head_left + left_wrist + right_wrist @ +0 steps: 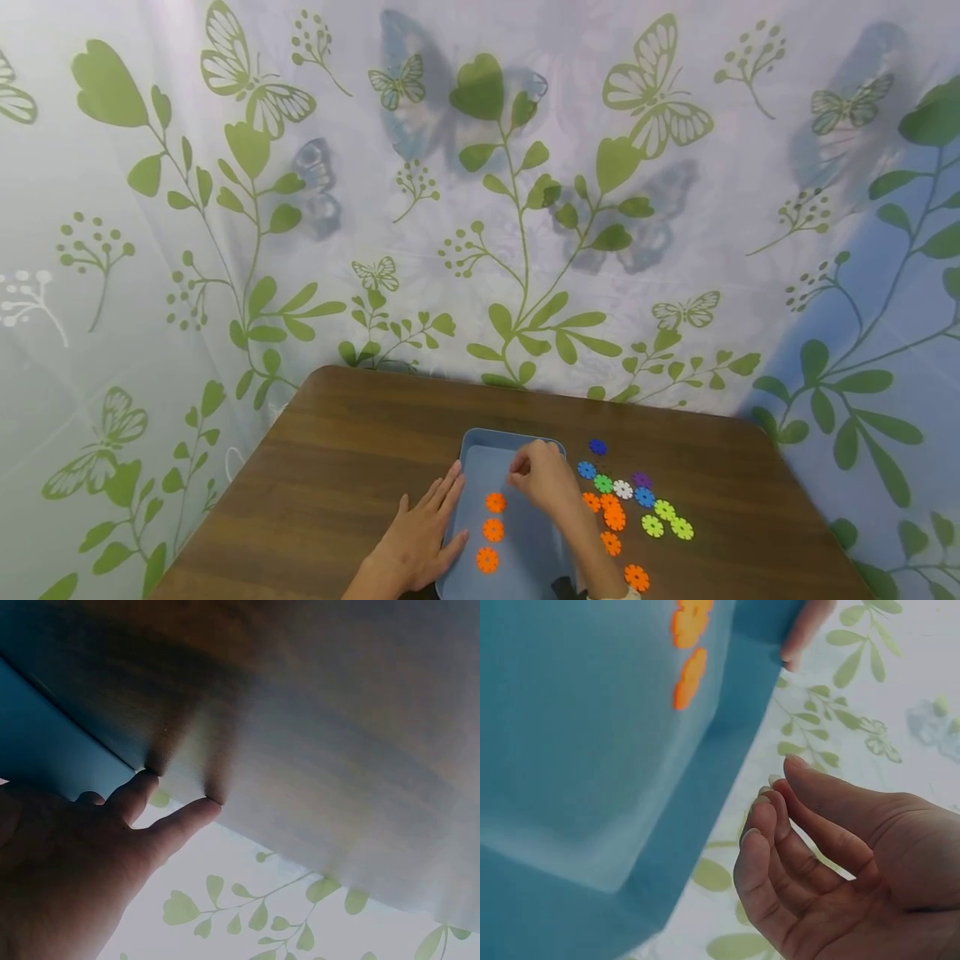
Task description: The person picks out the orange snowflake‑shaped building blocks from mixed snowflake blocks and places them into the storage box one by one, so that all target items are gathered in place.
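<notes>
A blue-grey tray (528, 542) lies on the table. Inside it, three orange slotted discs (493, 530) form a column near the left side. My left hand (420, 533) rests along the tray's left edge, its fingers fairly straight; the left wrist view shows fingertips (206, 806) against the table. Over the tray's upper right part is my right hand (543, 475), fingers loosely curled and thumb near the index fingertip. In the right wrist view, no piece shows between the right hand's fingers (757, 862).
Right of the tray, loose slotted discs lie on the brown table (360, 442): several orange ones (614, 518), several yellow-green ones (652, 526), blue ones (587, 470), a green one (603, 483), a white one (622, 489) and a purple one (641, 479). A leaf-patterned curtain (420, 333) hangs behind.
</notes>
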Demonstrator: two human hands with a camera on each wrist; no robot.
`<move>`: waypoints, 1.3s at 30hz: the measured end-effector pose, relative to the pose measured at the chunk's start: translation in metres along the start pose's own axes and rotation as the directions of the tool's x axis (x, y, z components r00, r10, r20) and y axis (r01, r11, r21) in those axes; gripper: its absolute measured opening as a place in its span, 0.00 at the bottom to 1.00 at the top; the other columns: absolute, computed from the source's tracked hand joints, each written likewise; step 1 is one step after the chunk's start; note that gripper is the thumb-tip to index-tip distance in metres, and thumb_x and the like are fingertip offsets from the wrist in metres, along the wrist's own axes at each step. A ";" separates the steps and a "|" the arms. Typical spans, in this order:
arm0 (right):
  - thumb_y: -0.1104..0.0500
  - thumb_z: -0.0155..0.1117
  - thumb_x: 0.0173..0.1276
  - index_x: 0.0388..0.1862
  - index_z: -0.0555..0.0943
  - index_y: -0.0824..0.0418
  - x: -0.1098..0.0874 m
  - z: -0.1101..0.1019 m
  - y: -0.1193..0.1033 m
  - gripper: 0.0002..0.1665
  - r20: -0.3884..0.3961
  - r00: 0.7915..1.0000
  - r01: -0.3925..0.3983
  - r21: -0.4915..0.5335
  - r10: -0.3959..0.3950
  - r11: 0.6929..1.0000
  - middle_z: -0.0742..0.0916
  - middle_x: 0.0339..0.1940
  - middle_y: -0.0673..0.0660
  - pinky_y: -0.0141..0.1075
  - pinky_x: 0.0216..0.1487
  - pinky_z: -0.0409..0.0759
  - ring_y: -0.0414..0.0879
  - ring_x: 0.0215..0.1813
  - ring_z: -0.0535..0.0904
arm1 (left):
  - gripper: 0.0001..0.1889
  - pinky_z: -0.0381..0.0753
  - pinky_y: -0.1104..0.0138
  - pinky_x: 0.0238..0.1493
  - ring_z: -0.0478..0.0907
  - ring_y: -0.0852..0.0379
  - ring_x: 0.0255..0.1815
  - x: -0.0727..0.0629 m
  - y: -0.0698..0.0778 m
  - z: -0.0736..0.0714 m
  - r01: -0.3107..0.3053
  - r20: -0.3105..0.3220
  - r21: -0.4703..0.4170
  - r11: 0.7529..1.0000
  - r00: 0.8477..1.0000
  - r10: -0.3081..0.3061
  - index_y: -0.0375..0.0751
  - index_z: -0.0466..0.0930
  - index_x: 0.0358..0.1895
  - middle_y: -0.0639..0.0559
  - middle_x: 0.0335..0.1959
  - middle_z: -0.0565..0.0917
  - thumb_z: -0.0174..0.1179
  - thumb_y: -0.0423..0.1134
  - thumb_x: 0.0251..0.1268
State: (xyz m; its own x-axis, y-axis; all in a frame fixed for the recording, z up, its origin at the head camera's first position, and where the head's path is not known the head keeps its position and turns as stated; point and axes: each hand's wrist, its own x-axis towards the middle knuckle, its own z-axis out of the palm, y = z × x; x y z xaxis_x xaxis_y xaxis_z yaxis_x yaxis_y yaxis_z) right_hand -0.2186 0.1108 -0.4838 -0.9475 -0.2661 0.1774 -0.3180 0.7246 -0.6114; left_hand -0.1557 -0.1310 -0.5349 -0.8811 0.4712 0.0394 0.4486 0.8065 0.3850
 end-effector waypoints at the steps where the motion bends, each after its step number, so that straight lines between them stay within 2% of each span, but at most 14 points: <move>1: 0.68 0.82 0.63 0.28 0.90 0.61 -0.001 -0.002 -0.002 0.07 -0.010 1.000 0.002 -0.001 -0.002 1.000 0.88 0.25 0.50 0.35 0.29 0.83 0.40 0.27 0.81 | 0.41 0.66 0.21 0.65 0.65 0.33 0.82 0.000 0.000 0.000 -0.003 -0.003 -0.004 1.000 1.000 0.003 0.38 0.54 0.87 0.45 0.91 0.50 0.54 0.56 0.84; 13: 0.66 0.81 0.65 0.33 0.90 0.59 -0.015 -0.026 -0.014 0.06 -0.105 0.994 -0.006 0.034 0.010 0.999 0.88 0.27 0.47 0.32 0.31 0.82 0.38 0.29 0.80 | 0.40 0.65 0.20 0.64 0.65 0.32 0.82 0.001 -0.004 0.005 -0.018 -0.020 -0.019 1.000 1.000 0.017 0.39 0.52 0.88 0.47 0.91 0.49 0.52 0.57 0.85; 19: 0.67 0.82 0.63 0.32 0.91 0.58 -0.025 -0.038 -0.018 0.07 -0.196 0.981 0.001 0.053 0.009 0.999 0.87 0.26 0.46 0.31 0.31 0.80 0.36 0.27 0.78 | 0.41 0.65 0.20 0.65 0.64 0.33 0.82 0.000 -0.001 0.001 -0.008 -0.008 -0.018 1.000 1.000 0.008 0.38 0.53 0.87 0.44 0.90 0.51 0.54 0.56 0.84; 24: 0.67 0.82 0.64 0.34 0.92 0.59 -0.036 -0.051 -0.021 0.05 -0.243 0.970 -0.006 0.049 0.018 0.999 0.88 0.27 0.45 0.32 0.33 0.80 0.38 0.29 0.79 | 0.41 0.65 0.20 0.65 0.64 0.35 0.83 -0.002 0.000 0.001 -0.001 -0.004 -0.026 1.000 1.000 0.001 0.38 0.53 0.88 0.45 0.91 0.51 0.54 0.57 0.84; 27: 0.66 0.81 0.64 0.35 0.92 0.59 -0.041 -0.061 -0.018 0.04 -0.267 0.963 -0.034 0.034 0.042 0.999 0.88 0.28 0.45 0.33 0.36 0.81 0.39 0.30 0.80 | 0.41 0.66 0.20 0.64 0.65 0.34 0.82 -0.001 -0.002 0.004 -0.017 -0.031 -0.020 1.000 0.999 0.016 0.37 0.53 0.87 0.44 0.90 0.51 0.54 0.56 0.84; 30: 0.66 0.81 0.65 0.35 0.92 0.59 -0.048 -0.069 -0.011 0.04 -0.293 0.954 -0.059 0.032 0.066 0.998 0.89 0.28 0.46 0.33 0.36 0.81 0.40 0.31 0.81 | 0.41 0.66 0.20 0.64 0.65 0.34 0.82 -0.001 -0.002 0.004 -0.018 -0.033 -0.023 1.000 0.999 0.018 0.37 0.53 0.87 0.44 0.90 0.51 0.55 0.56 0.84; 32: 0.65 0.81 0.65 0.36 0.92 0.60 -0.052 -0.075 -0.006 0.03 -0.298 0.951 -0.085 0.023 0.088 0.996 0.89 0.28 0.46 0.36 0.39 0.81 0.40 0.31 0.82 | 0.41 0.65 0.20 0.64 0.65 0.34 0.82 0.000 -0.002 0.004 -0.017 -0.031 -0.024 1.000 0.999 0.017 0.37 0.53 0.87 0.44 0.90 0.51 0.55 0.56 0.83; 36: 0.62 0.80 0.68 0.39 0.92 0.62 -0.060 -0.085 0.005 0.04 -0.277 0.947 -0.157 0.033 0.160 0.987 0.90 0.30 0.47 0.40 0.43 0.78 0.42 0.33 0.83 | 0.41 0.65 0.20 0.65 0.64 0.34 0.83 0.001 0.000 0.001 -0.009 -0.016 -0.024 1.000 1.000 0.008 0.37 0.53 0.87 0.44 0.91 0.50 0.55 0.56 0.84; 39: 0.61 0.79 0.69 0.40 0.92 0.63 -0.065 -0.090 0.016 0.06 -0.258 0.940 -0.218 0.052 0.224 0.975 0.91 0.31 0.48 0.37 0.40 0.78 0.43 0.34 0.82 | 0.41 0.65 0.20 0.65 0.64 0.34 0.83 0.001 0.000 0.001 -0.008 -0.016 -0.018 1.000 1.000 0.008 0.37 0.53 0.87 0.44 0.91 0.50 0.54 0.56 0.84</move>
State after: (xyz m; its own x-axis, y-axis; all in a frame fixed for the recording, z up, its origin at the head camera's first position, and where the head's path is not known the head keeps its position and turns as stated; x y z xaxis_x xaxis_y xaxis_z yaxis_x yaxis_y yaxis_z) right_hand -0.1651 0.1968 -0.4354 -0.9705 0.0758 0.2288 -0.1020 0.7311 -0.6746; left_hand -0.1563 -0.1297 -0.5357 -0.8798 0.4719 0.0573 0.4531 0.7960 0.4014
